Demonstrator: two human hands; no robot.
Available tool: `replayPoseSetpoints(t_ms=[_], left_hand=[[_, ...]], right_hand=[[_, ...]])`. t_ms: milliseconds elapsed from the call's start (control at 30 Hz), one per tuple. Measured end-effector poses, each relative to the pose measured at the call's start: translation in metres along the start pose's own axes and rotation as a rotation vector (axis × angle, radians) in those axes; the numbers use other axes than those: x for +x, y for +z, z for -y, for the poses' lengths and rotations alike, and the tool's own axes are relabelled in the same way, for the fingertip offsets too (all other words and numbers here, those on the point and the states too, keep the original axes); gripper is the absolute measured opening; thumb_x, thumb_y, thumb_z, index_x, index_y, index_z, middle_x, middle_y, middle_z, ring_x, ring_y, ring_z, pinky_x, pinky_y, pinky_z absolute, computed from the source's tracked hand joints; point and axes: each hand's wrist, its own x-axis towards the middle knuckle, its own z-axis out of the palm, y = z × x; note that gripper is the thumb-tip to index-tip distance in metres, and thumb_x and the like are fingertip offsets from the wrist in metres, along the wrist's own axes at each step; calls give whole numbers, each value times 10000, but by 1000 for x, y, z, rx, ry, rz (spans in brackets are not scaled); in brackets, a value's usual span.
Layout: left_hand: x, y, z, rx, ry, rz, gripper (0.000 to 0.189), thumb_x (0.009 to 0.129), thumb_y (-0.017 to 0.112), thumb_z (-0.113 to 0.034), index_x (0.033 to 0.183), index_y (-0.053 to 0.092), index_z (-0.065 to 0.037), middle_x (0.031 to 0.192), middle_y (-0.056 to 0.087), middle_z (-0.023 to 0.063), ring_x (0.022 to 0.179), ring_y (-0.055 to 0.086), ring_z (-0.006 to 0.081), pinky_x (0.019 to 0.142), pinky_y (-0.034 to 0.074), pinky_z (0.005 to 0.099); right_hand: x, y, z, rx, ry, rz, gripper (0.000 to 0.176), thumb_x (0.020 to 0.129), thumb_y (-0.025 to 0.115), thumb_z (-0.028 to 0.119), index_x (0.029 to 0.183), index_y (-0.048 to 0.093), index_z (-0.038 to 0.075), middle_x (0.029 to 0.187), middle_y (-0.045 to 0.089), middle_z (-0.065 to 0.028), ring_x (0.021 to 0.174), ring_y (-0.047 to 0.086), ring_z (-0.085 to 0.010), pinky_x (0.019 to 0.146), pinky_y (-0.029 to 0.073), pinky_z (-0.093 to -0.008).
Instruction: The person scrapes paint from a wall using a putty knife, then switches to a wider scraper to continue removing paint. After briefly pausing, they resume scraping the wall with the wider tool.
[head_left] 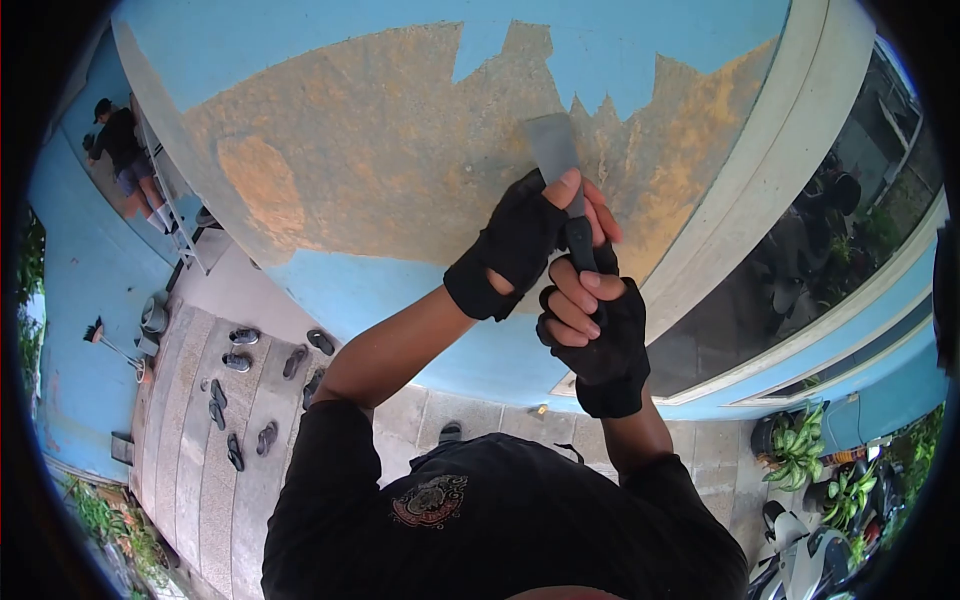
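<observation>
A scraper (pixel 553 148) with a broad grey metal blade and a black handle is held in both my hands, its blade up against the wall (pixel 390 150). My left hand (pixel 525 230), in a black fingerless glove, grips it at the neck, the thumb lying on the base of the blade. Lower down, my right hand (pixel 597 318) in a matching glove wraps its fingers round the handle. Around the blade the wall shows bare brown-grey plaster, with jagged light blue paint (pixel 600 60) above and more blue below.
To the right is a dark window (pixel 740 290) in a pale frame. Several sandals (pixel 237 361) lie on the paved floor at the left. Another person (pixel 122 150) works by a ladder (pixel 172 200). Potted plants (pixel 797 450) and a motorbike (pixel 805 555) stand at lower right.
</observation>
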Motion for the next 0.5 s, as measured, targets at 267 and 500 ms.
replayPoseSetpoints(t_ms=[267,500], left_hand=[[-5,4,6,-68,-57,-19,446,987,506,-440,930,565,-1,761,627,150,745,660,283,702,528,391],[-2,7,-5,-24,13,-54,417,1002,489,-408,905,563,-9,735,608,134,719,657,270,681,529,378]], right_hand=[[-1,-4,-7,-6,-29,-52,229,931,485,57,1157,457,76,674,446,-3,467,395,-97,468,367,-249],[3,2,-9,-13,-24,-83,41,934,452,58,895,442,50,671,445,-29,477,414,-121,453,374,-263]])
